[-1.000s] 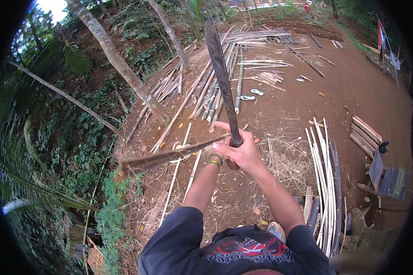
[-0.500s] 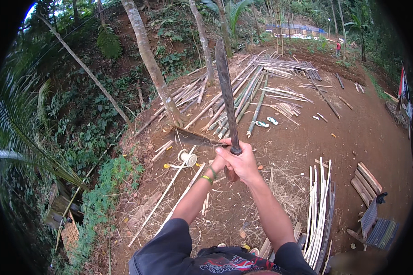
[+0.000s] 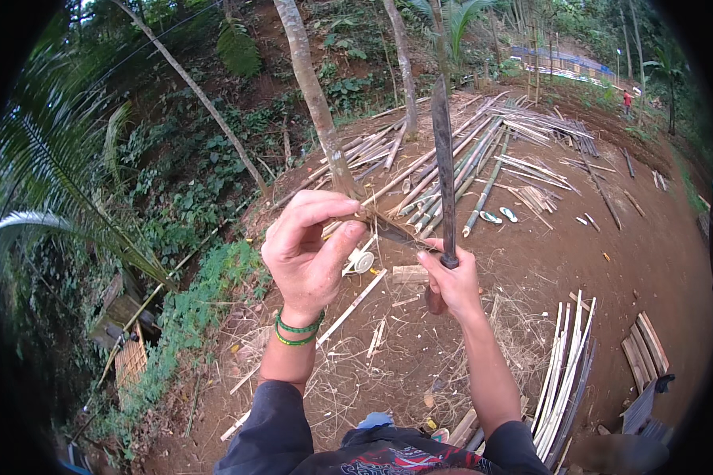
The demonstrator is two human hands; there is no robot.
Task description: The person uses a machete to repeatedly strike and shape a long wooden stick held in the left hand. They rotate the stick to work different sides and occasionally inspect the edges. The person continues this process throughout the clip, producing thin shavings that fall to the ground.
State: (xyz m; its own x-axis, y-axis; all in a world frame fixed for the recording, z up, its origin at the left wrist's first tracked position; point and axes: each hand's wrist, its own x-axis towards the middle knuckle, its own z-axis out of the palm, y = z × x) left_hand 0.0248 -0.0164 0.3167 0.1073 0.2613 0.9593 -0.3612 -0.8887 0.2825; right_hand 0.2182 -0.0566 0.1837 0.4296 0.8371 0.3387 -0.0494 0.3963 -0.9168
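Observation:
My right hand (image 3: 455, 283) is closed round a machete (image 3: 444, 170); its long dark blade stands upright and the brown wooden grip shows below the fist. A second item, a dark flat blade-like piece (image 3: 398, 233) with thin loose fibres, runs from this hand toward the left. At its far end, my left hand (image 3: 305, 255) is raised, thumb and forefinger pinched on the tip. Green and yellow bands circle the left wrist. Behind the flat piece, a pale spool (image 3: 361, 262) lies on the ground. A short wood block (image 3: 409, 275) lies just left of my right hand.
Bamboo poles (image 3: 483, 170) are heaped ahead, with a pair of sandals (image 3: 499, 215) beside them. Pale split strips (image 3: 562, 368) lie at near right, wooden planks (image 3: 644, 352) farther right. A planted slope (image 3: 206, 317) falls away at left. A person in red (image 3: 627, 101) stands far off.
My left hand has left the right hand's side and moved left, to the flat piece's far end. The machete stays upright in my right hand. The whole view has swung left.

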